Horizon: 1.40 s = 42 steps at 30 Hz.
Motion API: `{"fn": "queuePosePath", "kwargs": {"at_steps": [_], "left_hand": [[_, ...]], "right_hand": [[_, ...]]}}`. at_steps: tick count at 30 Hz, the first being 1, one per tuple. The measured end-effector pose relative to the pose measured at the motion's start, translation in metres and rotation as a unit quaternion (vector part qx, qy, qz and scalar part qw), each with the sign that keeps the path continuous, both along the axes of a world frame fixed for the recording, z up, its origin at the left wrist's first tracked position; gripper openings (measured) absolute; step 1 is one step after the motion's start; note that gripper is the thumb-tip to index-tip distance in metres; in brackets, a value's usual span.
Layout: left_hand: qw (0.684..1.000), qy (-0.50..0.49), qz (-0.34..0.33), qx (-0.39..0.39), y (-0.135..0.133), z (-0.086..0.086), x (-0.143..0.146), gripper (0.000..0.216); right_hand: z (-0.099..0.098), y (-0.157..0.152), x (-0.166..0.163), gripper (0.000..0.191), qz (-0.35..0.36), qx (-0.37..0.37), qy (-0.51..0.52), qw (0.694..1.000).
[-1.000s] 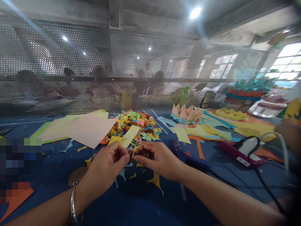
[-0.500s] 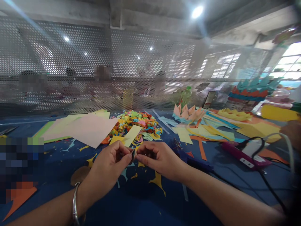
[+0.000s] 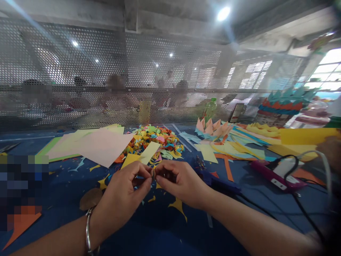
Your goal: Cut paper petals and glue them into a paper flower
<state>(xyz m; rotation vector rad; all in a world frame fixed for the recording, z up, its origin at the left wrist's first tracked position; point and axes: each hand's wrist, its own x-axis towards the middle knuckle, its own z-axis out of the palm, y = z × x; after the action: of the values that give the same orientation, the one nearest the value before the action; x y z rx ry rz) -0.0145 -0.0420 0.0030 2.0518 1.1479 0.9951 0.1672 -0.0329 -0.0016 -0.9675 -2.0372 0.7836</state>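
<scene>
My left hand (image 3: 125, 192), with a metal bangle on its wrist, and my right hand (image 3: 178, 181) meet fingertip to fingertip over the blue table (image 3: 165, 231). Together they pinch a small dark folded paper piece (image 3: 152, 174), mostly hidden by the fingers. Just behind the hands lie a yellow paper strip (image 3: 145, 154) and a heap of small colourful paper scraps (image 3: 157, 140).
Large pink and green sheets (image 3: 90, 144) lie at the left. Folded paper points (image 3: 213, 126), yellow and orange sheets (image 3: 266, 142) and a magenta device with black cables (image 3: 277, 176) lie at the right. A perforated metal screen (image 3: 133, 78) stands behind the table, with people beyond it.
Both hands have stayed together on the small piece, shifting slightly as the fingers work it. A yellow sheet at the far right has moved further into view.
</scene>
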Motion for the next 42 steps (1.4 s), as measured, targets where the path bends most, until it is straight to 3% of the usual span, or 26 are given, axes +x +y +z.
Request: {"fn": "queuePosePath", "kwargs": {"at_steps": [15, 28, 32, 42], "left_hand": [[0.978, -0.129, -0.048, -0.159, 0.013, -0.010, -0.004, 0.014], [0.956, -0.198, -0.039, -0.212, 0.014, -0.011, -0.006, 0.019], [0.967, -0.167, -0.031, -0.190, 0.012, -0.009, -0.005, 0.018], [0.999, -0.018, 0.016, -0.031, 0.002, -0.004, 0.002, 0.008]], "right_hand": [[-0.003, 0.002, -0.002, 0.009, -0.037, 0.022, -0.005, 0.999], [-0.006, 0.001, 0.001, 0.011, -0.026, 0.021, -0.002, 0.999], [-0.004, 0.001, 0.000, 0.011, -0.022, 0.029, -0.001, 0.999], [-0.003, -0.002, -0.003, 0.012, -0.029, 0.071, -0.027, 0.997]]}}
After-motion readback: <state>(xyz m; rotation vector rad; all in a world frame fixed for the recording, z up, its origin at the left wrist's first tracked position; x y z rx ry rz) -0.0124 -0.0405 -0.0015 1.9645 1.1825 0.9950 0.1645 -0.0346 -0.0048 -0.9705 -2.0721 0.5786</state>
